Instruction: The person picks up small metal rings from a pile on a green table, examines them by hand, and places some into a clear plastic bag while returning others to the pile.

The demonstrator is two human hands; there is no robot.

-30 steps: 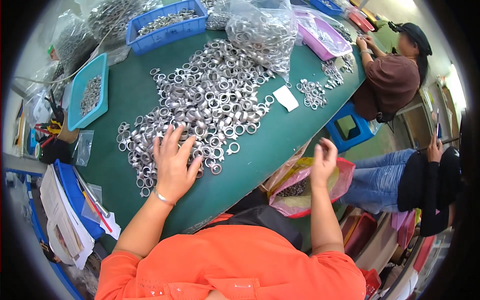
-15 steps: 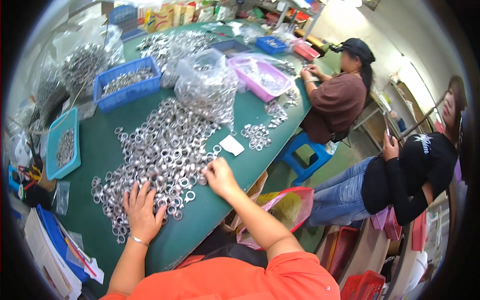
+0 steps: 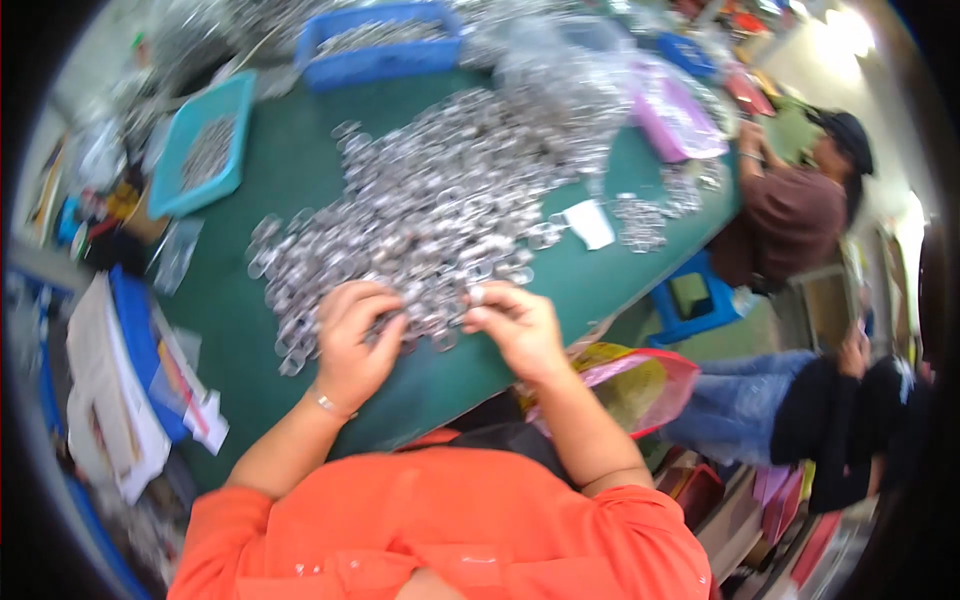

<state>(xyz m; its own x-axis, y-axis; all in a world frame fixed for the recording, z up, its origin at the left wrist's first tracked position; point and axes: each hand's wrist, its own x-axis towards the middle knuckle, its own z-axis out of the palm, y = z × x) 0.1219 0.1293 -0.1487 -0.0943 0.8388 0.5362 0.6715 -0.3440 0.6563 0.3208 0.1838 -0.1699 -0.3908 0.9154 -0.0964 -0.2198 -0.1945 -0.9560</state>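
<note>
A big heap of silver metal rings (image 3: pixel 440 200) covers the middle of the green table (image 3: pixel 300 190). My left hand (image 3: pixel 352 338) lies on the heap's near edge with its fingers curled into the rings. Just to its right, my right hand (image 3: pixel 518 325) pinches at a ring between thumb and fingertips, also at the near edge of the heap. The two hands are close together, a few rings' width apart. The picture is blurred, so the rings inside the fingers are hard to make out.
A teal tray (image 3: pixel 205 150) and a blue crate (image 3: pixel 380 40) of rings stand at the back, and a pink tray (image 3: pixel 675 120) at the right. A white slip (image 3: pixel 590 222) lies by the heap. A pink-and-yellow bag (image 3: pixel 630 385) hangs below the table edge. One person (image 3: pixel 800 210) works at the far end; another (image 3: pixel 830 420) sits at the right.
My right hand came up from the bag at the table edge onto the heap and closed in beside my left hand. My left hand's spread fingers have curled.
</note>
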